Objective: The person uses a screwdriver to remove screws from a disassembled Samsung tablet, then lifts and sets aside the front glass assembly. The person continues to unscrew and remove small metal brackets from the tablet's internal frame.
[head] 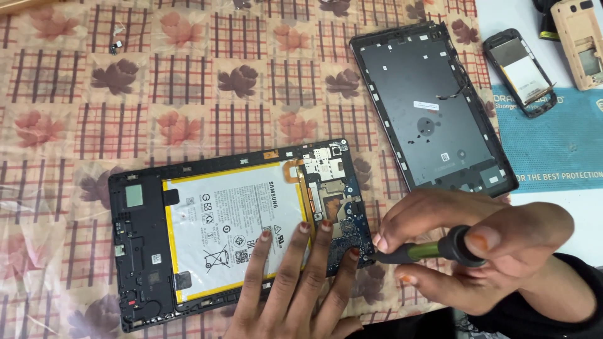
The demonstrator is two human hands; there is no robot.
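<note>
Here's the opened tablet (235, 232) lying flat on the floral checked tablecloth (125, 81), back side up, its white battery (232, 229) filling the middle of the black frame and the circuit board (336, 210) running down the end nearest the right hand. The left hand (295, 289) is spread flat across the tablet's near edge, fingers wide and pressing down, fingertips (304, 227) resting on the battery's end and on the board beside it; it grips nothing, just pins the device in place. The right hand (465, 251) is curled tight around a small screwdriver (421, 251) with a green shaft and black cap, thumb on the cap, forefinger and thumb pinching the shaft, and the tip is touching the lower corner of the circuit board, just beside the left hand's little finger. Beyond the tablet, up and to the side of the board end, lies the removed black back cover (433, 107), inside face up, tilted at an angle and partly overlapping a teal work mat (553, 144). On that mat, past the cover, sits a small black phone frame (521, 75) with a pale panel showing, and next to it, at the picture's edge, a beige phone body (581, 41). Far off from the tablet, toward the cloth's opposite top corner, a tiny dark loose part (115, 46) sits alone.
</note>
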